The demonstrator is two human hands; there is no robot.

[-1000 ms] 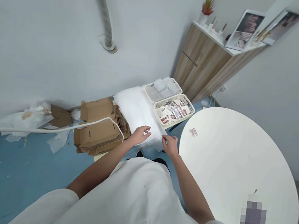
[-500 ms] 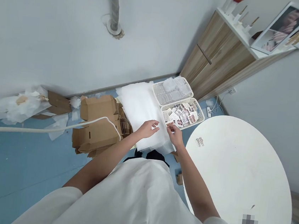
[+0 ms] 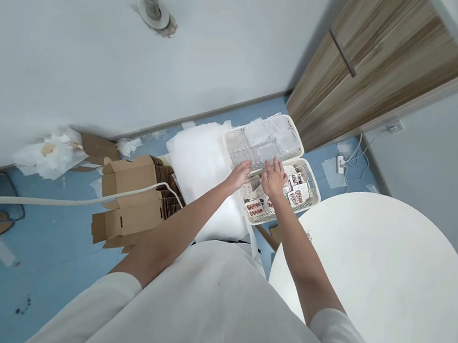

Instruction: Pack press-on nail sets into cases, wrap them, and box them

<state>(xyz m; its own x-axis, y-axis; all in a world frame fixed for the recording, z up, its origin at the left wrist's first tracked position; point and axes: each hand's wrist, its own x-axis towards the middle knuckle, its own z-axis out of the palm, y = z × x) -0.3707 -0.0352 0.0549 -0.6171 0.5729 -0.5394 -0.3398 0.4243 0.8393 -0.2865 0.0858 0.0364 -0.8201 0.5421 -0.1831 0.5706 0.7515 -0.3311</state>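
My left hand (image 3: 239, 176) is at the near edge of the far white basket (image 3: 297, 146), its fingers stretched toward the rim and nothing visible in them. That basket holds clear plastic boxes (image 3: 267, 151). My right hand (image 3: 274, 179) reaches over the near white basket (image 3: 257, 218), fingers apart, tips close to the clear boxes; whether they touch is hard to tell. In the near basket lie small cards with false nails (image 3: 298, 195), partly covered by my right hand. White foam sheets (image 3: 198, 152) are stacked beside both baskets, under my left forearm.
Flattened cardboard boxes (image 3: 139, 206) are piled at left, with a white hose (image 3: 86, 201) crossing over them. A round white table (image 3: 373, 274) stands at right. Behind the baskets rises a wooden cabinet (image 3: 371, 61). A power strip (image 3: 340, 164) and cables lie on the floor.
Both hands have moved forward from above the foam sheets to the baskets. The right hand now covers part of the cards. The camera view has tilted down and shifted.
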